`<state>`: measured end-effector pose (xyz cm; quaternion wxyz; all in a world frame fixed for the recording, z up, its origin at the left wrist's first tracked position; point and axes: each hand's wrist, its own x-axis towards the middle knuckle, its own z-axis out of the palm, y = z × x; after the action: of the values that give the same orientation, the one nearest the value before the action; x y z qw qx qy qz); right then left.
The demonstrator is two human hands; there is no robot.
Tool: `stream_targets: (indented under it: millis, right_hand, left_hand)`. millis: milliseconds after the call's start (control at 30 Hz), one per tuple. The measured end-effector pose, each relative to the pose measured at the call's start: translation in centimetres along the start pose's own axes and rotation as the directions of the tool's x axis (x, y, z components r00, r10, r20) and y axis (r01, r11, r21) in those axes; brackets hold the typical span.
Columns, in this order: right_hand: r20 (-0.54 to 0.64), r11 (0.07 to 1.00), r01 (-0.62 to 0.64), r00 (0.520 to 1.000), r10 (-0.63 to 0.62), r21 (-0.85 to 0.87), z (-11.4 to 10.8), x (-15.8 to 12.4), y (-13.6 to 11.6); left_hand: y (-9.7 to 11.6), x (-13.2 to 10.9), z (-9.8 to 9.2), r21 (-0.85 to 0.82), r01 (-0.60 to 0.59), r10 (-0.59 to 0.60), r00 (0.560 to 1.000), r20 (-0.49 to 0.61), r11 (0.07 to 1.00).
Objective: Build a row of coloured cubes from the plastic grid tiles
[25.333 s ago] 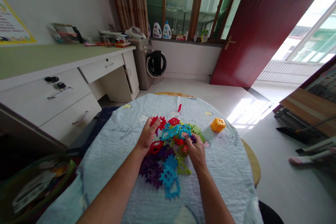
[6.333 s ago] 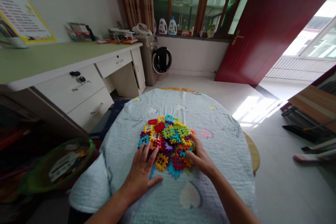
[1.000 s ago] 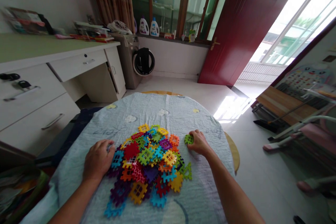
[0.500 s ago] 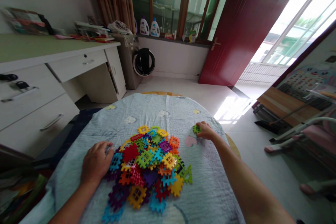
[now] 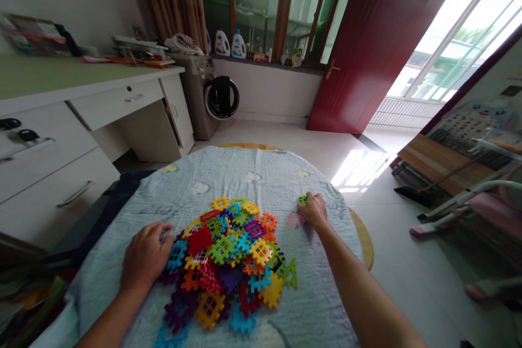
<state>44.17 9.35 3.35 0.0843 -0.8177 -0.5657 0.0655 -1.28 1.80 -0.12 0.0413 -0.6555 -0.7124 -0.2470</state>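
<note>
On the cloth-covered table lies a heap of colourful interlocking plastic building pieces (image 5: 222, 250), square and notched, several with window-like grids. My right hand (image 5: 315, 209) is to the right of the heap, its fingers closed on a green interlocking piece (image 5: 302, 199) at the cloth. Part of that piece is hidden by the fingers. My left hand (image 5: 144, 253) rests on the cloth at the heap's left edge, beside a blue window-grid piece (image 5: 176, 254). Its fingers are loosely bent, with a gap between thumb and forefinger, and no piece shows in it.
A pale blue patterned cloth (image 5: 228, 166) covers the round table. Beyond it stand a white desk (image 5: 108, 99) at left, a washing machine (image 5: 199, 98) and a red door (image 5: 379, 38). A pink-seated chair (image 5: 481, 220) is at the right.
My right hand has turned slightly, its fingers now covering more of the green piece. My left hand stays beside the heap. The view has shifted a little.
</note>
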Motion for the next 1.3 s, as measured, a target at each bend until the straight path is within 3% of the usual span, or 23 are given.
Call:
stream_targets:
  millis: [167,333,533,733,1133,1300]
  right_hand:
    - [-0.041,0.999,0.052,0.998,-0.052,0.004,0.2,0.8,0.7]
    - [-0.072,0.998,0.067,0.995,-0.067,0.004,-0.3,3.6,1.7]
    - [-0.027,0.994,0.105,0.994,-0.105,-0.012,-0.3,6.1,2.5]
    - [0.021,0.993,0.112,0.993,-0.112,-0.02,0.4,6.1,2.9]
    - [-0.088,1.0,0.029,0.996,-0.028,0.01,1.3,5.4,2.6]
    - [-0.051,0.996,0.085,0.995,-0.085,-0.011,1.3,6.4,3.1]
  left_hand:
    - [0.0,0.0,0.0,-0.001,-0.009,0.009,1.0,-0.012,1.0]
    - [0.0,0.0,-0.1,0.01,0.006,-0.006,1.0,0.009,1.0]
    - [0.2,0.0,-0.2,0.023,0.022,-0.023,0.999,0.034,0.999]
    - [0.0,-0.1,0.1,0.022,0.015,-0.016,1.0,0.018,1.0]
    - [0.0,-0.2,0.1,0.014,0.02,-0.02,1.0,-0.002,1.0]
    - [-0.2,-0.2,0.2,0.013,0.011,-0.011,1.0,-0.005,1.0]
